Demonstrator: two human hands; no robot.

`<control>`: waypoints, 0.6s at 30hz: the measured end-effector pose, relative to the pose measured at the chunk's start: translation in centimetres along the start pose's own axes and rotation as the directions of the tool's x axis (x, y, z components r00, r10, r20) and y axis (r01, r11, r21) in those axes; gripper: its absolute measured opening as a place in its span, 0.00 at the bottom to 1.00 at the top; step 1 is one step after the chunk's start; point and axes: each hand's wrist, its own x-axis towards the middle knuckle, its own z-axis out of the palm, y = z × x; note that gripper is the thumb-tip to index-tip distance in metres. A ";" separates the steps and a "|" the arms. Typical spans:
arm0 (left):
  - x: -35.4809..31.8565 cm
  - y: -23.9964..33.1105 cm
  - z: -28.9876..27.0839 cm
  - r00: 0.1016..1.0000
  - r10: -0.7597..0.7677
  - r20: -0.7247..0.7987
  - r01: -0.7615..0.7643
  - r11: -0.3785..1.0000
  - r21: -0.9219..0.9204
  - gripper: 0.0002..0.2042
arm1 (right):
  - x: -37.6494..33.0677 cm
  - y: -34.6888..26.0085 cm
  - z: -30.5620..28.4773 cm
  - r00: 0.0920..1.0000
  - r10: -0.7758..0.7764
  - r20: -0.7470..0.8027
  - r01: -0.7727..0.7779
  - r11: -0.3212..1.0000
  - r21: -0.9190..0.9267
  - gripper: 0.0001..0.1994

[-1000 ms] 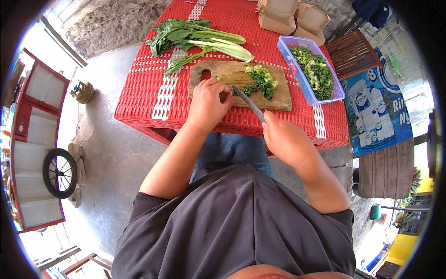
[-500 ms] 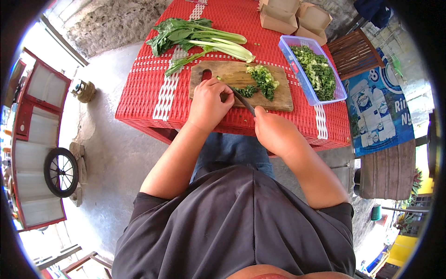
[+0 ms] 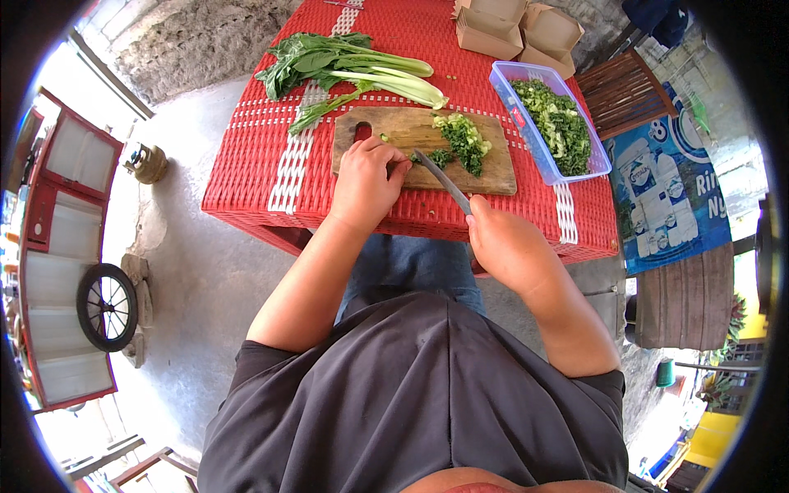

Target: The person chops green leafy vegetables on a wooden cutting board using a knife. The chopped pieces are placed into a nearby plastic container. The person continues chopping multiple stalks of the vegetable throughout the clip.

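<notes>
The right hand (image 3: 511, 246) was closed around a knife (image 3: 441, 180), blade angled toward the left hand (image 3: 366, 182), which pressed curled fingers on greens on the wooden cutting board (image 3: 493, 174). Just beyond the blade lay a chopped pile (image 3: 463, 141). Past it, right, a clear plastic tub (image 3: 526, 131) sat nearly full; whole leafy stalks (image 3: 353, 66), smooth and pale-stemmed, waited uncut beyond the left hand on the red woven table (image 3: 246, 164).

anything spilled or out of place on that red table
Nothing much stands out. A few green bits lie loose on the red table near the cutting board; the chopped greens and whole stalks lie tidy.
</notes>
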 end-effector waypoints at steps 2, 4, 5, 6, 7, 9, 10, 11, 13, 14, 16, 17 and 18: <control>0.0 0.2 -0.1 1.000 0.003 -0.001 -0.003 1.000 0.002 0.05 | 0.0 0.0 0.2 1.000 -0.019 -0.005 0.019 1.000 -0.006 0.10; 0.0 0.1 0.0 1.000 0.004 -0.003 -0.004 1.000 0.002 0.05 | 0.1 0.1 0.5 0.999 -0.038 -0.006 0.038 0.999 -0.006 0.10; 0.0 0.0 0.1 1.000 0.005 -0.004 -0.005 1.000 0.002 0.05 | 0.2 0.2 0.7 0.999 -0.049 -0.005 0.049 0.999 -0.003 0.10; 0.0 0.0 0.1 1.000 0.006 -0.008 -0.006 1.000 0.003 0.05 | 0.3 0.3 0.9 0.998 -0.059 -0.003 0.059 0.998 0.000 0.10; 0.0 0.1 0.1 1.000 0.007 -0.012 -0.007 1.000 0.004 0.05 | 0.3 0.4 1.1 0.999 -0.052 0.002 0.052 0.999 0.009 0.10; 0.0 0.1 0.1 1.000 0.005 -0.012 -0.005 1.000 0.009 0.05 | 0.4 0.3 1.2 0.999 -0.040 0.011 0.039 0.999 0.026 0.10; 0.0 0.1 0.1 1.000 0.002 -0.008 -0.002 1.000 0.013 0.04 | 0.5 0.3 1.3 0.999 -0.034 0.023 0.033 0.999 0.034 0.10; 0.0 0.1 0.1 1.000 0.000 -0.004 0.000 1.000 0.016 0.04 | 0.6 0.2 1.3 0.999 -0.027 0.036 0.026 0.999 0.042 0.10; 0.0 0.0 0.1 1.000 0.002 0.001 -0.002 1.000 0.019 0.04 | 1.1 0.2 1.3 0.998 -0.038 0.042 0.035 0.998 0.058 0.11; 0.0 0.0 0.0 1.000 0.004 0.003 -0.004 1.000 0.020 0.04 | 1.4 0.4 1.6 0.998 -0.051 0.034 0.049 0.997 0.064 0.11; 0.1 0.2 0.0 1.000 0.005 -0.001 -0.005 1.000 0.025 0.04 | 2.1 0.5 2.0 0.999 -0.043 0.027 0.041 0.996 0.073 0.11; 0.1 0.4 0.0 1.000 0.006 -0.003 -0.006 1.000 0.027 0.04 | 2.9 0.2 2.2 0.999 -0.027 0.030 0.025 0.997 0.079 0.11; 0.1 0.4 -0.1 1.000 0.000 0.007 0.000 1.000 0.029 0.04 | 3.4 -0.1 2.3 0.999 -0.013 0.032 0.010 0.996 0.084 0.11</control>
